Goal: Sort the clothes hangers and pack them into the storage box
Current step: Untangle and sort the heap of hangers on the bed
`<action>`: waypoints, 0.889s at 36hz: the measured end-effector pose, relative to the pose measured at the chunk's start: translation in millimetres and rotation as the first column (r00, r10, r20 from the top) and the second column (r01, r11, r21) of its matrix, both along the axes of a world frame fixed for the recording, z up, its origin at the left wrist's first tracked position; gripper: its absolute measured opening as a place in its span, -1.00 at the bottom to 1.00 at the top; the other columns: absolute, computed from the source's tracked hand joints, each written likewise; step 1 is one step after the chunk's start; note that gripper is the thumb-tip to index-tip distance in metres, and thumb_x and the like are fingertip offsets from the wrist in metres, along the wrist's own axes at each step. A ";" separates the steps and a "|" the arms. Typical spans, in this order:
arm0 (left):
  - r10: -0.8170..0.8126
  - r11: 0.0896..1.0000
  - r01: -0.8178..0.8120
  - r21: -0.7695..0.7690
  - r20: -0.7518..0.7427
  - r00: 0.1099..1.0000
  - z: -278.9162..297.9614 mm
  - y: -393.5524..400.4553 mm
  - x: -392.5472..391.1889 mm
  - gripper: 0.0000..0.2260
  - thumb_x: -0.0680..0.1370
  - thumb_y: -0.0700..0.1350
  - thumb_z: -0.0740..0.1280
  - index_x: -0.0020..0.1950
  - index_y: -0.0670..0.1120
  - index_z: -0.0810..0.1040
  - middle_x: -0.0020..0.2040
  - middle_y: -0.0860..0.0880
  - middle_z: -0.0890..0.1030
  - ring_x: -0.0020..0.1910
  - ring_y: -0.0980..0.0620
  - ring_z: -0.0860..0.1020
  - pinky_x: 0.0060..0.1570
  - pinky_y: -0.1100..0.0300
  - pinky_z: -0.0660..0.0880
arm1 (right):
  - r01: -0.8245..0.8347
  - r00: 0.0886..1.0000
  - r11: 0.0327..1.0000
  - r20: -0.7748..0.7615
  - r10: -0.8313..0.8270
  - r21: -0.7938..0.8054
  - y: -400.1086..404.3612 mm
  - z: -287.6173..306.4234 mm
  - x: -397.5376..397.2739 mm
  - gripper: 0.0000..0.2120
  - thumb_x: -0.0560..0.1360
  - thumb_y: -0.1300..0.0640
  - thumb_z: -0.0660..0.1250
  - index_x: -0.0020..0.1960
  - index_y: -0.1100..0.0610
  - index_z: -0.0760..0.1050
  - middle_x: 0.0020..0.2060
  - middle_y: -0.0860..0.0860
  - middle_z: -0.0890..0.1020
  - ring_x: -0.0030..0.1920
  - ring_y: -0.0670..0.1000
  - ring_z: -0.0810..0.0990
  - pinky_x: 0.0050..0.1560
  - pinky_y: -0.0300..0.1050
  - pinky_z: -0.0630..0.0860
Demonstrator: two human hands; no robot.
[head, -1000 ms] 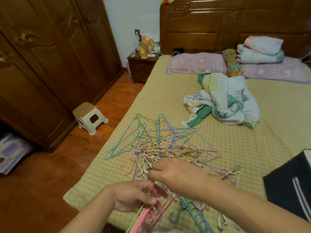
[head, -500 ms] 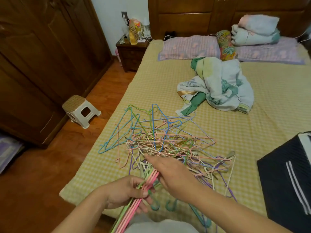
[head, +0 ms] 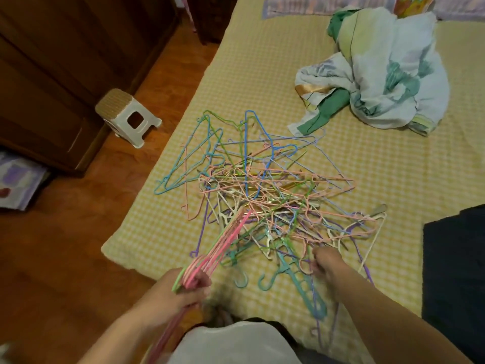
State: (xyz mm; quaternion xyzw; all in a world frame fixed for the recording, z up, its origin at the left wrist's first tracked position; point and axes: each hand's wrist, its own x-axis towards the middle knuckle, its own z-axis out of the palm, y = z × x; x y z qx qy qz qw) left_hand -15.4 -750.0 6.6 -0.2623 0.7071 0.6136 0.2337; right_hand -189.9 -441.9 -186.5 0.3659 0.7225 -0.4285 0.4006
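Head view: the left hand [head: 193,282] grips a bundle of pink hangers [head: 225,240], its long axis toward 1 o'clock. The right hand [head: 324,264] pinches a pink hanger hook at the pile's [head: 265,185] near edge; the pile spreads toward 12 on the bed [head: 393,179]

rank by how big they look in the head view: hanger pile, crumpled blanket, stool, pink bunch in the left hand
1. hanger pile
2. crumpled blanket
3. stool and pink bunch: look alike; bunch is nearer the camera, so unsure.
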 end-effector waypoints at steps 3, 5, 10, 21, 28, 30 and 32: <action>-0.010 0.998 0.013 -0.065 0.038 0.999 -0.6 -1.2 2.5 -0.83 0.39 -0.16 0.52 -0.12 -0.21 0.62 -0.37 -0.05 0.53 -0.38 0.01 0.47 -0.33 0.21 0.40 | 0.106 0.993 0.993 0.060 -0.103 -0.045 -7.1 -21.9 0.3 -0.87 0.59 0.28 0.20 -0.13 0.14 0.41 -0.37 0.10 0.33 -0.45 0.03 0.34 -0.51 -0.24 0.35; 0.041 0.997 -0.036 -0.075 0.077 0.996 -3.9 -5.9 6.3 -0.87 0.38 -0.16 0.52 -0.14 -0.13 0.64 -0.37 -0.09 0.52 -0.38 -0.02 0.47 -0.33 0.16 0.41 | 0.140 0.984 0.985 0.124 -0.128 -0.096 -12.5 -36.8 6.4 -0.86 0.60 0.25 0.21 -0.13 0.11 0.37 -0.37 0.07 0.26 -0.58 -0.01 0.33 -0.59 -0.28 0.35; 0.092 0.987 -0.073 -0.144 0.128 0.988 -5.9 -19.0 14.5 -0.93 0.51 -0.29 0.49 -0.11 -0.17 0.63 -0.34 -0.13 0.54 -0.36 -0.05 0.52 -0.26 0.07 0.42 | 0.216 0.969 0.953 0.165 -0.183 -0.212 -35.1 -17.1 13.8 -0.95 0.65 0.19 0.19 0.02 0.13 0.41 -0.14 0.16 0.57 -0.25 0.04 0.66 -0.13 -0.03 0.65; 0.164 0.963 -0.156 -0.219 0.019 0.986 12.6 -16.7 -11.0 -0.91 0.56 -0.33 0.40 -0.03 -0.15 0.61 -0.37 -0.10 0.50 -0.39 0.02 0.44 -0.35 0.22 0.37 | 0.003 0.992 0.988 -0.126 -0.023 -0.154 -37.3 30.5 15.2 -0.80 0.65 0.23 0.08 -0.05 0.15 0.45 -0.30 0.25 0.69 -0.46 0.08 0.62 -0.48 -0.18 0.36; 0.198 0.960 -0.206 -0.191 -0.061 0.978 26.7 -21.3 -30.8 -0.96 0.55 -0.35 0.41 -0.09 -0.25 0.63 -0.24 -0.26 0.63 -0.41 -0.03 0.51 -0.31 0.14 0.35 | -0.041 0.956 0.979 -0.293 -0.020 -0.200 -26.9 98.2 50.2 -0.78 0.67 0.28 0.11 -0.09 0.22 0.47 -0.34 0.24 0.61 -0.58 -0.05 0.56 -0.58 -0.28 0.41; 0.209 0.960 -0.221 -0.173 -0.083 0.974 31.9 -20.9 -33.7 -0.99 0.56 -0.33 0.40 -0.05 -0.28 0.62 -0.16 -0.32 0.64 -0.36 -0.08 0.54 -0.29 0.11 0.37 | -0.053 0.948 0.972 -0.318 -0.023 -0.227 -26.2 111.8 65.0 -0.80 0.67 0.28 0.12 -0.04 0.21 0.49 -0.29 0.22 0.62 -0.57 -0.06 0.56 -0.56 -0.27 0.42; 0.211 0.962 -0.223 -0.155 -0.093 0.973 33.4 -20.0 -35.0 -0.98 0.57 -0.32 0.40 -0.05 -0.28 0.61 -0.17 -0.32 0.63 -0.33 -0.11 0.53 -0.29 0.11 0.38 | -0.071 0.938 0.967 -0.345 -0.017 -0.243 -26.1 122.2 76.2 -0.80 0.67 0.28 0.12 0.00 0.23 0.50 -0.27 0.22 0.63 -0.53 -0.06 0.57 -0.51 -0.26 0.44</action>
